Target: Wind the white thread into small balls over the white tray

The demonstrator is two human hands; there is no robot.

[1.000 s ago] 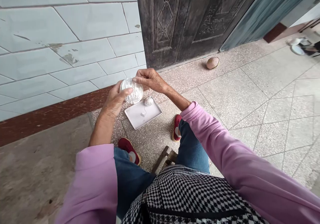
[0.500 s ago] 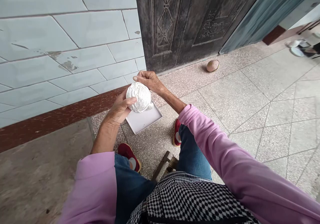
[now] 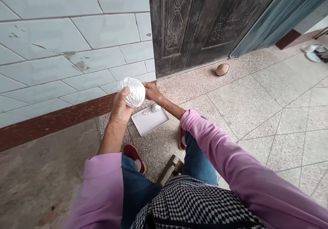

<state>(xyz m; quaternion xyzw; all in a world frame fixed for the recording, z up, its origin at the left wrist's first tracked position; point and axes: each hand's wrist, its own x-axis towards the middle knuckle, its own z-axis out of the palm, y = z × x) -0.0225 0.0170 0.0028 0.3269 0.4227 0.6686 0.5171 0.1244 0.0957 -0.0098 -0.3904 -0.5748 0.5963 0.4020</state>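
Observation:
A shiny silver-white ball (image 3: 133, 91), wound or wrapped like foil, is held up in front of me. My left hand (image 3: 121, 106) grips it from the left, thumb across its front. Against the ball's right side my right hand (image 3: 152, 91) has its fingers curled. Below them a white rectangular tray (image 3: 150, 123) lies on the floor. A smaller silver lump (image 3: 155, 107) and a tiny piece (image 3: 146, 112) sit on the tray's far edge.
I sit on a low wooden stool (image 3: 169, 167), red shoes (image 3: 134, 155) either side of the tray. A pale tiled wall (image 3: 77, 44) is on the left, a dark carved door (image 3: 200, 20) ahead. A round brown object (image 3: 221, 69) lies by the door.
The ball has been turned and lifted slightly to the left. My right hand came off its top and now rests at its right side. The small lump on the tray shows again.

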